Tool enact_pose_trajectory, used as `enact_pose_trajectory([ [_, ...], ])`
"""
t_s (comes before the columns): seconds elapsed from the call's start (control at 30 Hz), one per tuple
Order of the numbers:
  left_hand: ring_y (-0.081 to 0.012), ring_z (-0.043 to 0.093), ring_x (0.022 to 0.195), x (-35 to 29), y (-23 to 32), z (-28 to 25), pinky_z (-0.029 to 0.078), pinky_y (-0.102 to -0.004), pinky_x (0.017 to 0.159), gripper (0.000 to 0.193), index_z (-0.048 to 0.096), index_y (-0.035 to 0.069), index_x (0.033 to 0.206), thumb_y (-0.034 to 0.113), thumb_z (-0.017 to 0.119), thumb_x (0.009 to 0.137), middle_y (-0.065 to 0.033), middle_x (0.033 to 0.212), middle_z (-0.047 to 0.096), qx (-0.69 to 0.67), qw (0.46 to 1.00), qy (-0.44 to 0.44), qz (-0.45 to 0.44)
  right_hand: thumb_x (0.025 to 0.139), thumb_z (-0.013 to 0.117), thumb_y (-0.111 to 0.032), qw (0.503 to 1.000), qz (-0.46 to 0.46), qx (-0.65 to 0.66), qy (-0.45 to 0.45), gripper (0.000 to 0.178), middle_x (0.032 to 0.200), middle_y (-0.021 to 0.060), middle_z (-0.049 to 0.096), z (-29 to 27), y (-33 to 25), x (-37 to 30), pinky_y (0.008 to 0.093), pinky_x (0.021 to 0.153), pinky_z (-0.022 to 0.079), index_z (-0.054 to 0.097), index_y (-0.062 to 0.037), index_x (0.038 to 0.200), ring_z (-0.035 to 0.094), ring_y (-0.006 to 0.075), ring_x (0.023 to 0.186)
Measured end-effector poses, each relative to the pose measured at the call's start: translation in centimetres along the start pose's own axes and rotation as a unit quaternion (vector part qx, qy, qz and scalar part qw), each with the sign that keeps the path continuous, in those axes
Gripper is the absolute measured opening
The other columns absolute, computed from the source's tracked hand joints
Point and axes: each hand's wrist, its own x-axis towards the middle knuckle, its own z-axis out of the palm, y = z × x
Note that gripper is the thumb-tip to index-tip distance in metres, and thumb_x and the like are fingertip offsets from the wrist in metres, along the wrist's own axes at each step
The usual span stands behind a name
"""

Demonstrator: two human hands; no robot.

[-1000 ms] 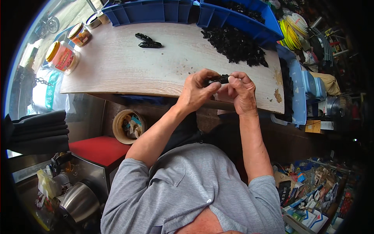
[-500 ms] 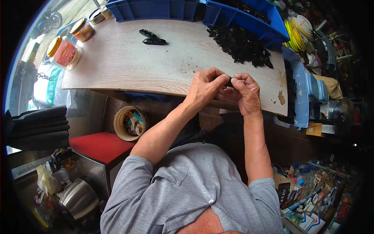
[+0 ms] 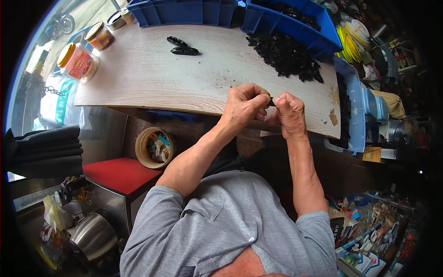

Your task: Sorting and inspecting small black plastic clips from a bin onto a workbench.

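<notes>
Between my two hands, over the table's front edge, is a small black piece (image 3: 271, 100), mostly hidden by my fingers. My left hand (image 3: 242, 106) pinches its left end between thumb and forefinger. The fingers of my right hand (image 3: 290, 113) are curled round its other end, with the thumb on top. Farther off on the pale wood-grain table (image 3: 138, 78) lie two glossy black oblong parts (image 3: 184, 51), close together. A heap of small black pieces (image 3: 288, 57) spreads over the far right of the table.
Blue plastic bins (image 3: 184, 13) line the table's far edge. Jars with yellow lids (image 3: 76, 62) stand at the far left. A round bucket (image 3: 143, 159) holding scraps is below the table, beside a red-topped cabinet (image 3: 120, 174). On the right is a light-blue crate (image 3: 355, 106).
My right hand has turned and lowered slightly, its fingers curling in more tightly. More of the black piece shows between my hands. The parts on the table stay put.
</notes>
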Motion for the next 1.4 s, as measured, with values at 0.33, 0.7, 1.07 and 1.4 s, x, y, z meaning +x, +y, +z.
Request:
enact_pose_trajectory([
  [0.33,-0.0386,0.053,0.121,3.7,5.8,-13.3,0.042,-0.0444,0.106,0.032,0.067,0.006,0.112,0.015,0.072,0.082,-0.0143,0.123,0.063,0.71,0.532,0.261,0.38,0.091,0.064,-0.037,0.96,-0.024,0.122,0.25,0.036,0.042,-0.0009,0.039,-8.1,-2.1,1.1,0.0428,0.06,0.063,0.059,-0.0017,0.087,0.068,0.0242,0.054],
  [0.7,-0.0334,0.058,0.109,2.6,4.0,-11.8,0.048,-0.0435,0.091,0.032,0.064,0.008,0.115,0.01,0.065,0.084,-0.0126,0.118,0.062,0.722,0.577,0.152,0.35,0.085,0.077,-0.024,0.953,0.023,0.016,0.301,0.028,0.046,0.0037,0.043,-7.5,-1.5,3.2,0.0408,0.055,0.06,0.066,-0.0024,0.1,0.052,0.0166,0.041],
  [1.07,-0.0345,0.058,0.109,2.4,3.2,-10.9,0.048,-0.0452,0.091,0.037,0.062,0.006,0.114,0.008,0.072,0.078,-0.0135,0.119,0.061,0.678,0.605,0.16,0.386,0.084,0.078,-0.027,0.928,0.132,-0.269,0.221,0.027,0.064,0.0033,0.058,-0.9,-3.0,7.2,0.0295,0.041,0.048,0.071,-0.0032,0.094,0.049,0.0106,0.042],
  [1.4,-0.0316,0.064,0.094,2.1,3.7,-10.8,0.053,-0.0399,0.081,0.021,0.068,0.006,0.102,0.008,0.072,0.082,-0.0111,0.099,0.068,0.599,0.633,0.19,0.452,0.082,0.072,-0.022,0.937,0.154,-0.19,0.248,0.021,0.065,0.0039,0.058,-1.7,-2.4,7.5,0.0313,0.044,0.052,0.068,-0.0038,0.091,0.052,0.0126,0.045],
])
